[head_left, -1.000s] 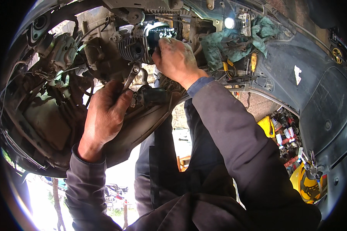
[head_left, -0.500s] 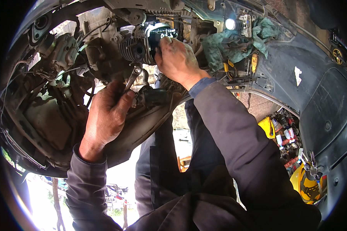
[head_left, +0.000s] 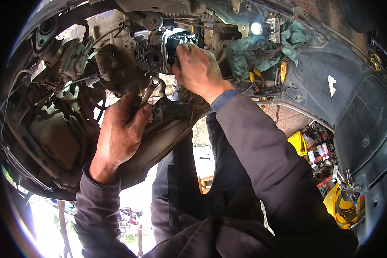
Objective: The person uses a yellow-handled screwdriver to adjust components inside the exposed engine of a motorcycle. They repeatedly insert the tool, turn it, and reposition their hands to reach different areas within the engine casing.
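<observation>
My left hand (head_left: 121, 133) is closed round the shaft of a wrench (head_left: 148, 93). The wrench's round end points up and away, just below the finned engine cylinder (head_left: 149, 59). To the right of those fins, my right hand (head_left: 198, 69) reaches into the open cylinder head (head_left: 174, 38). Its fingers are curled together there, and whatever they pinch is hidden behind the hand. A dark round cylindrical part (head_left: 174, 108) lies between the two hands, close to the left fingertips.
Beyond my right wrist, a green rag (head_left: 245, 53) lies by a lit lamp (head_left: 257, 28) and yellow-handled pliers (head_left: 254, 77). The dark body panel (head_left: 314, 73) spreads at right. Lower right are a yellow helmet (head_left: 331, 202) and several tools. Hoses and frame parts crowd the left.
My left hand and the wrench have shifted very slightly, with the wrench's end a little lower and to the right. My right hand stays at the cylinder head, almost still.
</observation>
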Available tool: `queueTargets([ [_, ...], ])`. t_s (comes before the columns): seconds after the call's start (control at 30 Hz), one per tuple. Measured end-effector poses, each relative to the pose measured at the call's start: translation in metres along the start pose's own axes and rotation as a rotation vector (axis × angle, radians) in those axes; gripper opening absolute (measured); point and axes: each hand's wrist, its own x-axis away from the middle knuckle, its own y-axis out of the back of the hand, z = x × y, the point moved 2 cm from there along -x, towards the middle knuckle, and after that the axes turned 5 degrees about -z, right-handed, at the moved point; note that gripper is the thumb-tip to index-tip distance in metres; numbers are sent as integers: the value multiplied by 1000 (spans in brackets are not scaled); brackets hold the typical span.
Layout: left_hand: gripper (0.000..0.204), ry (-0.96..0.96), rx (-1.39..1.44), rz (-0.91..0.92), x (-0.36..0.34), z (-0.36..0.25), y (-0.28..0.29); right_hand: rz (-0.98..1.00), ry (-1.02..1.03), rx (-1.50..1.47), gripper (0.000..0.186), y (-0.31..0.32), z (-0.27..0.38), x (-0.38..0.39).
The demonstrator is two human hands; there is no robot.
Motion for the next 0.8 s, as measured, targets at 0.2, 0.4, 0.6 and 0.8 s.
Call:
queueTargets([
  [0.2, 23, -1, -2, -28, -1, -2, -3, 41, -94, -142, 30, 6, 3, 0],
  [0.4, 22, -32, -6, -26, 0, -3, -4, -62, 97, -77, 13, -2, -2, 1],
  [0.6, 21, 6, 10, -11, 1, -4, -5, -96, 103, -83, 30, -13, -5, 3],
  [0.8, 21, -11, 2, -20, 0, -5, -6, -90, 73, -139, 10, -13, -6, 4],
])
